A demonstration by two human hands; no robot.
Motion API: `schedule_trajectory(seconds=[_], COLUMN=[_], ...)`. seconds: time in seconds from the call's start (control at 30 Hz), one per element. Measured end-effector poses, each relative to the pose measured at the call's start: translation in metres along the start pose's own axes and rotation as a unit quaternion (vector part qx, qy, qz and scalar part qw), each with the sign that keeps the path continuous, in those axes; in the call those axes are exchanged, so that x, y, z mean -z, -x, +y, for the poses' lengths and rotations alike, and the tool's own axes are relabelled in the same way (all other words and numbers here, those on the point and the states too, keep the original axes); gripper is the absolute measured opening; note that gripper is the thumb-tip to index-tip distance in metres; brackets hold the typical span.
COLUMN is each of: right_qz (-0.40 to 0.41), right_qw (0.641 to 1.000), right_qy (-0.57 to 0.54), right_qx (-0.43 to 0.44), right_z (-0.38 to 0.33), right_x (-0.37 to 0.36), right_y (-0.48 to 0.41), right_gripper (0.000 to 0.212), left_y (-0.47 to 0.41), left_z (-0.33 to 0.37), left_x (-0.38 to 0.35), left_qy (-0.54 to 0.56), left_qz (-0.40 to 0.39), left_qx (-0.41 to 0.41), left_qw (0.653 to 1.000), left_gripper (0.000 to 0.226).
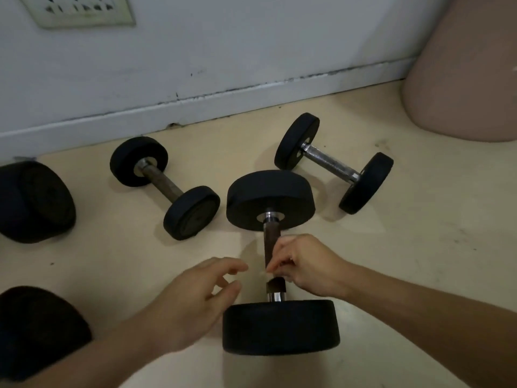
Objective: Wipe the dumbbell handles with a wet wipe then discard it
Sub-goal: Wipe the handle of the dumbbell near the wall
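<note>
The nearest dumbbell (279,326) lies on the floor with its dark handle (270,242) pointing away from me. My right hand (305,264) is at the middle of that handle, its fingers curled and pinching a small pale wet wipe (264,273) against the bar; most of the wipe is hidden. My left hand (201,292) hovers just left of the handle with relaxed, spread fingers and holds nothing. A second dumbbell (165,186) with a dull brown handle lies at the left. A third dumbbell (333,163) with a shiny knurled handle lies at the right.
The floor meets a white wall and skirting (195,107) behind the dumbbells. A large pink rounded object (464,79) stands at the back right. A big black weight (33,203) lies at the far left. A dark rounded shape (39,329) sits at the lower left.
</note>
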State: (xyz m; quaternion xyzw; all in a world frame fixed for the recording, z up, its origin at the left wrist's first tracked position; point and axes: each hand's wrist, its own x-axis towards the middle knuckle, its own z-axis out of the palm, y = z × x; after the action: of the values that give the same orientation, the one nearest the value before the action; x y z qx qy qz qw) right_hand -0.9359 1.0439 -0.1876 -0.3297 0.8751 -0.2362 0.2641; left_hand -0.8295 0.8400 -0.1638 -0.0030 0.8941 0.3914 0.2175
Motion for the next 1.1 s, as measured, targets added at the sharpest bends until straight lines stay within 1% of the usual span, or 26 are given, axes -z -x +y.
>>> schedule_trajectory(seconds=[0.07,0.1,0.13,0.17,0.23,0.27,0.3,0.33,0.37,0.43,0.47,0.5,0.53,0.6,0.63,0.67,0.73,0.77,0.8,0.83,0.9,0.93,0.97,1.0,1.03,1.1], right_qz=[0.115,0.181,0.222,0.225,0.138,0.091,0.068,0.080,0.128,0.244,0.273,0.267,0.233,0.150,0.141,0.159,0.244,0.279,0.288,0.265,0.147,0.084,0.047,0.052,0.093,0.211], right_qw=[0.992,0.981,0.971,0.969,0.987,0.993,0.995,0.995,0.991,0.969,0.961,0.962,0.971,0.988,0.989,0.986,0.969,0.959,0.956,0.962,0.983,0.987,0.989,0.992,0.991,0.972], right_qy=[0.034,0.021,-0.010,-0.035,-0.052,-0.059,-0.062,-0.044,-0.016,0.018,0.026,0.034,0.034,-0.014,-0.037,-0.039,-0.011,-0.009,-0.013,-0.023,-0.094,-0.123,-0.131,-0.106,-0.084,-0.067], right_qx=[-0.031,-0.062,-0.086,-0.094,-0.070,-0.056,-0.046,-0.040,-0.035,-0.039,-0.039,-0.038,-0.031,-0.030,-0.030,-0.030,-0.038,-0.050,-0.062,-0.061,-0.059,-0.062,-0.056,-0.049,-0.050,-0.076], right_z=[0.000,-0.001,-0.002,-0.003,-0.010,-0.012,-0.014,-0.015,-0.014,-0.011,-0.009,-0.009,-0.009,-0.009,-0.009,-0.008,-0.003,-0.003,-0.002,-0.003,-0.008,-0.008,-0.009,-0.008,-0.006,-0.003], right_x=[-0.003,-0.006,-0.009,-0.012,-0.020,-0.023,-0.024,-0.023,-0.021,-0.018,-0.019,-0.021,-0.024,-0.027,-0.026,-0.025,-0.022,-0.022,-0.023,-0.024,-0.025,-0.023,-0.020,-0.018,-0.015,-0.016], right_y=[-0.018,-0.026,-0.031,-0.029,-0.016,-0.010,-0.007,-0.011,-0.020,-0.039,-0.043,-0.039,-0.031,-0.012,-0.010,-0.014,-0.034,-0.041,-0.042,-0.035,-0.013,-0.005,-0.005,-0.011,-0.021,-0.039], right_gripper=[0.018,0.017,0.016,0.014,0.011,0.010,0.010,0.010,0.011,0.011,0.011,0.011,0.011,0.012,0.013,0.012,0.012,0.012,0.012,0.012,0.014,0.014,0.013,0.012,0.011,0.011], left_y=[-0.018,-0.024,-0.029,-0.032,-0.036,-0.037,-0.038,-0.038,-0.038,-0.037,-0.038,-0.039,-0.042,-0.051,-0.058,-0.064,-0.073,-0.075,-0.078,-0.079,-0.079,-0.078,-0.076,-0.074,-0.071,-0.068], left_z=[-0.001,-0.001,-0.001,-0.002,-0.006,-0.009,-0.010,-0.011,-0.011,-0.011,-0.012,-0.014,-0.015,-0.017,-0.017,-0.016,-0.013,-0.012,-0.012,-0.013,-0.017,-0.019,-0.021,-0.022,-0.023,-0.025], left_x=[-0.025,-0.035,-0.042,-0.047,-0.051,-0.052,-0.052,-0.053,-0.053,-0.054,-0.053,-0.051,-0.047,-0.039,-0.036,-0.034,-0.034,-0.035,-0.034,-0.032,-0.026,-0.025,-0.026,-0.028,-0.032,-0.040], left_qy=[0.109,0.149,0.186,0.228,0.322,0.349,0.360,0.361,0.358,0.356,0.355,0.351,0.341,0.326,0.327,0.334,0.359,0.363,0.349,0.325,0.276,0.264,0.265,0.276,0.289,0.302], left_qz=[0.041,0.052,0.064,0.083,0.138,0.161,0.173,0.176,0.177,0.177,0.174,0.165,0.152,0.118,0.103,0.093,0.087,0.096,0.112,0.125,0.136,0.136,0.135,0.131,0.127,0.131], left_qx=[0.028,0.034,0.035,0.040,0.059,0.066,0.067,0.068,0.069,0.074,0.074,0.070,0.062,0.041,0.038,0.043,0.054,0.051,0.042,0.025,-0.008,-0.012,-0.008,-0.002,0.004,0.018], left_qw=[0.993,0.987,0.980,0.969,0.935,0.921,0.915,0.913,0.914,0.915,0.915,0.919,0.926,0.937,0.939,0.937,0.928,0.925,0.929,0.937,0.951,0.955,0.955,0.952,0.949,0.944], left_gripper=[0.021,0.022,0.024,0.026,0.027,0.027,0.026,0.025,0.024,0.023,0.023,0.023,0.023,0.021,0.021,0.022,0.031,0.034,0.034,0.032,0.022,0.018,0.016,0.016,0.018,0.023])
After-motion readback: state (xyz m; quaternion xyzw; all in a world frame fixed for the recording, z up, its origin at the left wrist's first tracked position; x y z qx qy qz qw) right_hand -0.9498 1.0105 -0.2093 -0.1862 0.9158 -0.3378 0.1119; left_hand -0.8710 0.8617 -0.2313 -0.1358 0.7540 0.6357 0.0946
